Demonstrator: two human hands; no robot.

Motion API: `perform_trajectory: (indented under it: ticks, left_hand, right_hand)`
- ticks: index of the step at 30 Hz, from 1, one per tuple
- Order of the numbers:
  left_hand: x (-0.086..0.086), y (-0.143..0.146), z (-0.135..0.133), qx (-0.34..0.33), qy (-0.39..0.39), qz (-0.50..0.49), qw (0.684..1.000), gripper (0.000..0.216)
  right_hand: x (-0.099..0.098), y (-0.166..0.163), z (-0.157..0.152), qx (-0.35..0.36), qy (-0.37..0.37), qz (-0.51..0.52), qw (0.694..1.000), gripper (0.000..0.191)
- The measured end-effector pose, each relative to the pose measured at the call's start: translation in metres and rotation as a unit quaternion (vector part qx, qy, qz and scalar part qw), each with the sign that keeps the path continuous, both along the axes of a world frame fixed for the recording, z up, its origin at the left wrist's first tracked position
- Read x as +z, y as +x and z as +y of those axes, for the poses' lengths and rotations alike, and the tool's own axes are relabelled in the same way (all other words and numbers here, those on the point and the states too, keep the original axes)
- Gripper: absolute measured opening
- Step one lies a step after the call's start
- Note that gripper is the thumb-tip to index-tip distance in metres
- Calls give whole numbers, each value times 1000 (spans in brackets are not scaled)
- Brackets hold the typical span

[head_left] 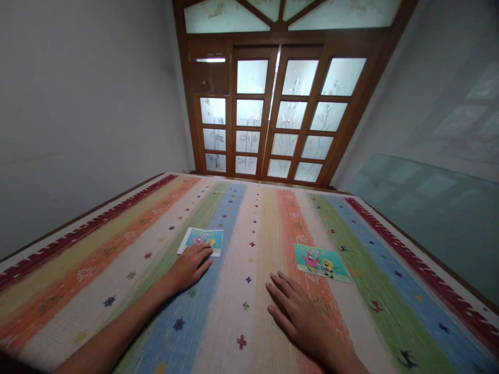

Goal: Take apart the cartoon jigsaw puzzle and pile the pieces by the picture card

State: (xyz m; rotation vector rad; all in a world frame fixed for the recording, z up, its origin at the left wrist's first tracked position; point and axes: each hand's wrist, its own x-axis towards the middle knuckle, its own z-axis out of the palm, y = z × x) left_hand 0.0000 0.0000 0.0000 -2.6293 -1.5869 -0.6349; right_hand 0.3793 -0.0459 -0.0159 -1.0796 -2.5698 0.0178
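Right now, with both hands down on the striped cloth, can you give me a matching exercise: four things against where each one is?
Things
1. left hand
2. right hand
3. right card
4. glass-paned door

Places
A. at the far end of the room, beyond the cloth
B. flat on the cloth, touching no card
C. fingertips on the near edge of the left card
D. lying untouched, partly on the orange stripe

Pairs: 1-C, 2-B, 3-D, 4-A
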Motion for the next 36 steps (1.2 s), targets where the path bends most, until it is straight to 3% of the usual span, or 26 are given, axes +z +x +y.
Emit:
perform_trajectory:
  ticks: [17, 29, 36]
  left_hand:
    - [0, -31, -2, 139, -3, 12, 990, 37]
    - [6, -57, -9, 201, -25, 89, 975, 48]
    - [4, -65, -5, 191, -25, 81, 978, 50]
  right_hand:
    - [10, -3, -3, -7, -12, -17, 1000, 44]
    - [28, -5, -6, -9, -63, -41, 997, 43]
    - [27, -5, -5, 1, -66, -26, 998, 43]
